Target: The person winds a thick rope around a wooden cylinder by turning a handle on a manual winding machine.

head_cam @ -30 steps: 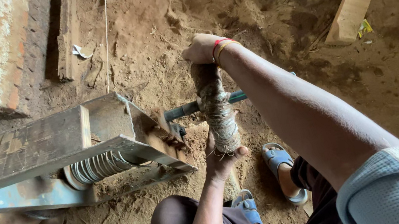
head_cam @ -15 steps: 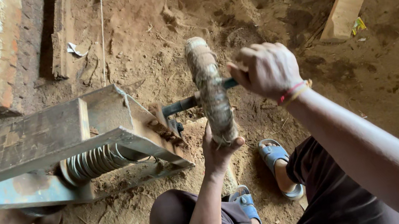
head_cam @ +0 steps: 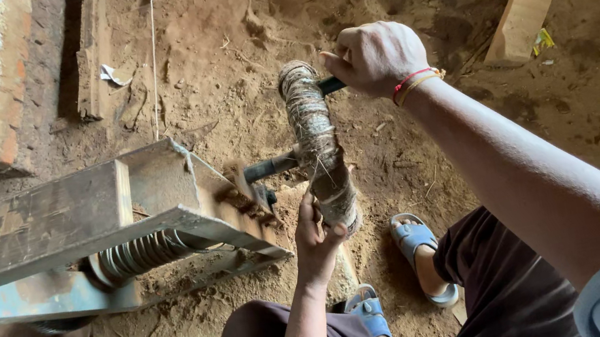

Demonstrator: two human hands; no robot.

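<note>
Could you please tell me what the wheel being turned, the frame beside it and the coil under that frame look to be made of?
The wheel looks wrapped in rough, pale brown fibre cord, with visible windings; its core is hidden. The frame looks like steel plate, dull grey with rusty patches. The coil appears to be bare metal, greyish and slightly shiny. The right hand grips a dark handle, probably metal.

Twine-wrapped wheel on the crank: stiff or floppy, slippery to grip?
Probably stiff: the wheel keeps its ring shape on its shaft. Likely not slippery, since the rough twine wrap gives the left hand purchase. It likely turns rather than lifts while the right hand cranks.
</note>
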